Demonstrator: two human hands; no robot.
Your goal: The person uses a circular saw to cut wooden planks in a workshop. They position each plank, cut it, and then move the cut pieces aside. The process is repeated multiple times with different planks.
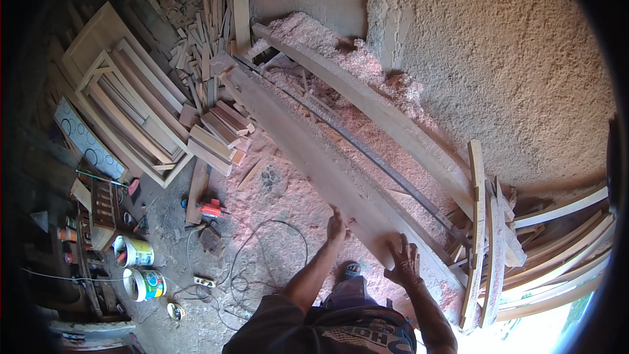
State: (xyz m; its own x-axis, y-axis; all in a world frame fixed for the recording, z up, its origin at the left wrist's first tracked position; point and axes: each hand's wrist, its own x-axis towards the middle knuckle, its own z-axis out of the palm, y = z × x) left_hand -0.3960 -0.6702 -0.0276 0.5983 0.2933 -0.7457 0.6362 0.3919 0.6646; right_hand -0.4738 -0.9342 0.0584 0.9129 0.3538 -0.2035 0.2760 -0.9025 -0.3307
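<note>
- Head view: a worker in a dark shirt leans over a long, wide plank [304, 157], which runs slantwise through the middle of a workshop, its near end just in front of the body.
- The left hand [336, 224] is curled at the plank's left edge, knuckles bent; its underside is hidden from me, so I cannot tell how tightly it holds.
- The right hand [404, 262] is open, fingers spread and laid at the plank's near end, the thumb apart from them.
- Along the plank's right side runs a dusty timber [419, 233], and beyond it a dark, narrow bar [380, 160].
- A heavier beam [367, 95] stretches past on the wall side, its right end near upright boards [473, 236].
- Pinkish shavings [265, 187] cover the floor and heap up toward a rough plaster wall [498, 59].
- To the left, wooden frames [124, 151] lean together beside a jumble of offcuts [190, 46].
- A red power tool [211, 208] sits on the floor near looping cables [278, 222] and a power strip [204, 282].
- Two buckets [145, 284] stand close together farther left.
- At the right, long curved strips of wood [557, 275] lie stacked.
- A sandalled foot [352, 269] shows below the plank, between the worker's forearms.
</note>
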